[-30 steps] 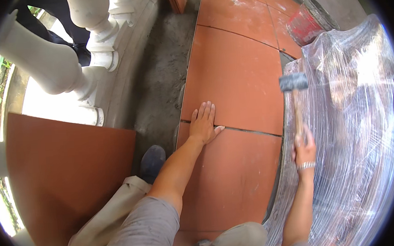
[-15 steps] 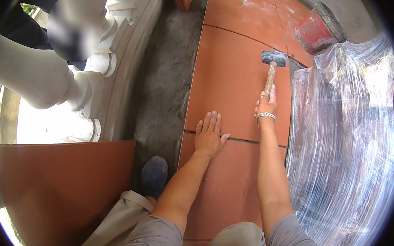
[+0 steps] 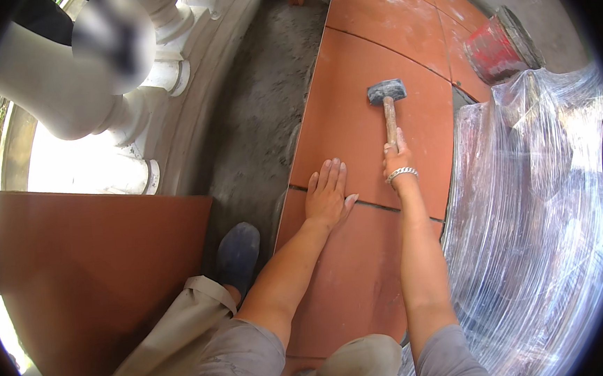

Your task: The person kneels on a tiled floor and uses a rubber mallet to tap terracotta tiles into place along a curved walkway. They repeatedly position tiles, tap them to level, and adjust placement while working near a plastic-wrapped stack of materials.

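Observation:
My left hand (image 3: pixel 325 200) rests flat across the dark seam between two terracotta floor tiles (image 3: pixel 341 255), fingers spread on the upper tile (image 3: pixel 337 95). To its right, my right hand (image 3: pixel 396 159) grips the wooden handle of a mallet (image 3: pixel 389 115) with a dusty dark head (image 3: pixel 384 91). The head is over the middle of the upper tile; I cannot tell whether it touches. A strip of wet-looking grey cement (image 3: pixel 247 115) runs along the tiles' left edge, next to my blue-shoed foot (image 3: pixel 238 252).
A large loose tile (image 3: pixel 97 272) is at the left, below white balusters (image 3: pixel 57 86), with another person's dark-clothed leg (image 3: pixel 45 21) behind them. A red, cement-crusted bucket (image 3: pixel 494 49) lies upper right. A plastic-wrapped, lumpy pile (image 3: pixel 528 228) borders the right side.
My right hand and the mallet have moved leftward and up, from beside the plastic wrap onto the upper tile. My left hand stays flat at the seam as the view shifts slightly.

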A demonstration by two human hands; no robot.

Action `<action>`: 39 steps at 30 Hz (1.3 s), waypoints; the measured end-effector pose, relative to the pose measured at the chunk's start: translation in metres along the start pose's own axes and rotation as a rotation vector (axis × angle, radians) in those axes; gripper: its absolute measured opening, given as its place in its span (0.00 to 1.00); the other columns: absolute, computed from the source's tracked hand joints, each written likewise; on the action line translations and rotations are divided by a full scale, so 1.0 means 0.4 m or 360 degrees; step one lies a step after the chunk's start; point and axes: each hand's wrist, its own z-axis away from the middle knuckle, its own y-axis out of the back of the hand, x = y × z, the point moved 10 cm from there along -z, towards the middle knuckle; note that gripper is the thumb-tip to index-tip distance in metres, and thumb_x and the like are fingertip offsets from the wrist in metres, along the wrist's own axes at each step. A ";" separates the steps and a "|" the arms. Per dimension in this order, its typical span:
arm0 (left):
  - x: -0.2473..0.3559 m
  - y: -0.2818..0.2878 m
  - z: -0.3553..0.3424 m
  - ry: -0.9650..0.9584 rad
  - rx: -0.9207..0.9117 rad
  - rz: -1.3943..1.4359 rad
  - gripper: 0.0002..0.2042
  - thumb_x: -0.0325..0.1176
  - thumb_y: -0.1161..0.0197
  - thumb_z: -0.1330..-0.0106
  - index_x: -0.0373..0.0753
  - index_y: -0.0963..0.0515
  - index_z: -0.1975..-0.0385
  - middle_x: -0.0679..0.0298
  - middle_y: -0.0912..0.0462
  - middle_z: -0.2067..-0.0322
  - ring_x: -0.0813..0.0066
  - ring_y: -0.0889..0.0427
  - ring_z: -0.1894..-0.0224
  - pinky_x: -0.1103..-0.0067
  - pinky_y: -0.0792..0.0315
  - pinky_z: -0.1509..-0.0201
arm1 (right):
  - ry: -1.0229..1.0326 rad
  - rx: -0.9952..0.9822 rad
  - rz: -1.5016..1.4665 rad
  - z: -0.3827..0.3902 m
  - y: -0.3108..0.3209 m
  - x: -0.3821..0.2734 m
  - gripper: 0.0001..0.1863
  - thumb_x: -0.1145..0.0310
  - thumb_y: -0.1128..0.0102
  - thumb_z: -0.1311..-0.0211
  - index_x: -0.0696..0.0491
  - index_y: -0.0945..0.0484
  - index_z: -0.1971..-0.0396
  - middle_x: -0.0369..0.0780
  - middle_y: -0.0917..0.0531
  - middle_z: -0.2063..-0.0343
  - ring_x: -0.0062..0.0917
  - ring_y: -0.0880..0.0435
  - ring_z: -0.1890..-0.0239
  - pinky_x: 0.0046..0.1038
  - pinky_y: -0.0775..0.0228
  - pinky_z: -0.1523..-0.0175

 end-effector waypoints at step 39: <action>-0.003 -0.008 0.010 -0.0038 -0.0025 -0.0044 0.38 0.58 0.52 0.29 0.39 0.48 0.27 0.61 0.50 0.26 0.65 0.57 0.23 0.65 0.56 0.23 | -0.0088 -0.0504 0.0261 0.117 0.118 -0.300 0.29 0.62 0.49 0.30 0.40 0.37 0.29 0.33 0.28 0.83 0.16 0.34 0.86 0.25 0.40 0.82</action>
